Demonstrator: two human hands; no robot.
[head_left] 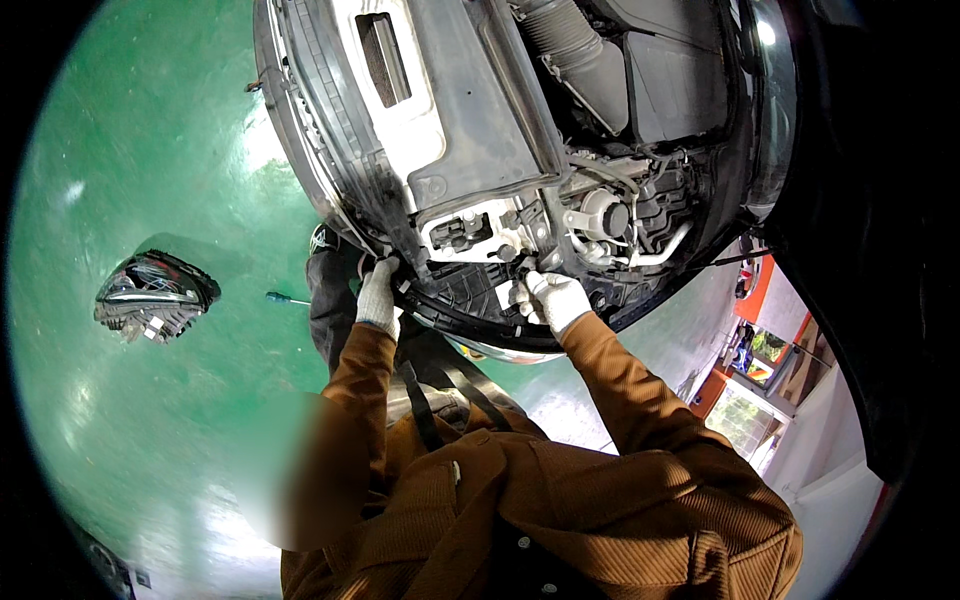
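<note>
Housing: black, ribbed on top, long, outer edge dark and curved. White patch toward right end, partly covered. Sits in front corner of car, ribbed side up, lengthwise along corner's outer edge. Ends partly hidden; whether fastened or loose, cannot tell.

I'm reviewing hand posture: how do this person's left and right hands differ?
The left hand is at the front corner of the car; the right hand is farther right, at the black housing, beside a white patch.
The left hand points away from the body; the right hand is turned leftward.
Both wear white gloves below brown sleeves.
</note>
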